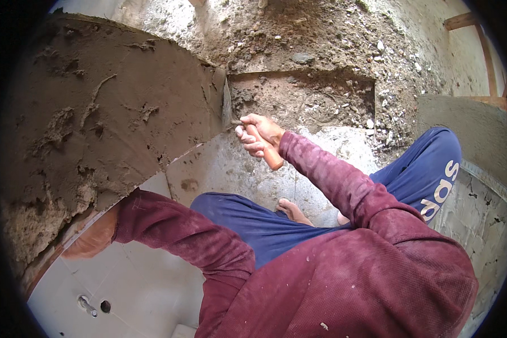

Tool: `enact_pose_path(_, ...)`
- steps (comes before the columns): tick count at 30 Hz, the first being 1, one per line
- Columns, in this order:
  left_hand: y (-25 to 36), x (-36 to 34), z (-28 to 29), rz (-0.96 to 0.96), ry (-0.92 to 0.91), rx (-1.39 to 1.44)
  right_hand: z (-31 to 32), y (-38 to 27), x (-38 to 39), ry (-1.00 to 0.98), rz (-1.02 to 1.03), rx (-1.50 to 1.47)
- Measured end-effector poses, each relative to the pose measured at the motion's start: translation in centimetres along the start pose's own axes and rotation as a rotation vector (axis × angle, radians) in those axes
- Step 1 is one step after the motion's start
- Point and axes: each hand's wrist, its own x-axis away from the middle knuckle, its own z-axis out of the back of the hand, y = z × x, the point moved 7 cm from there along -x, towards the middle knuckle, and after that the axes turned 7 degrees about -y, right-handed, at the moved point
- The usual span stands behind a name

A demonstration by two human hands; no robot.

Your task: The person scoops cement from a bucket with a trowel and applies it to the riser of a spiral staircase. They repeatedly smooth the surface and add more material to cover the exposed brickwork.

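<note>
My right hand (259, 135) is closed round the orange-brown handle of a trowel (271, 156). Its thin metal blade stands on edge against the end of a broad slab-like wall (135, 107) coated in brown wet mortar. The coat is smooth in places, with rough lumps and a ragged patch toward the lower left. My left hand (93, 235) reaches to the lower edge of that wall, close to its pale edge strip. Only the back of the hand and wrist show there; the fingers are hidden behind the wall.
Beyond the trowel lies a rectangular recess (315, 101) bordered by rubble (298, 39). Dusty pale floor (225, 169) lies around my bare foot (294, 212). At lower left, white tiles (146, 276) carry a metal pipe fitting (88, 306) and a dark hole. A grey plastered wall (467, 129) stands right.
</note>
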Motion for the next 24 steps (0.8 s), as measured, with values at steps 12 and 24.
enact_pose_path(12, 0.9, 0.3, 0.2, -0.147, 0.051, 0.016, -11.7, 5.0, 7.4, 0.087, 0.098, 0.309)
enact_pose_path(24, 1.3, 0.5, 0.1, 0.041, 0.071, 0.191, 4.2, -2.8, -0.4, 0.135, 0.058, 0.254)
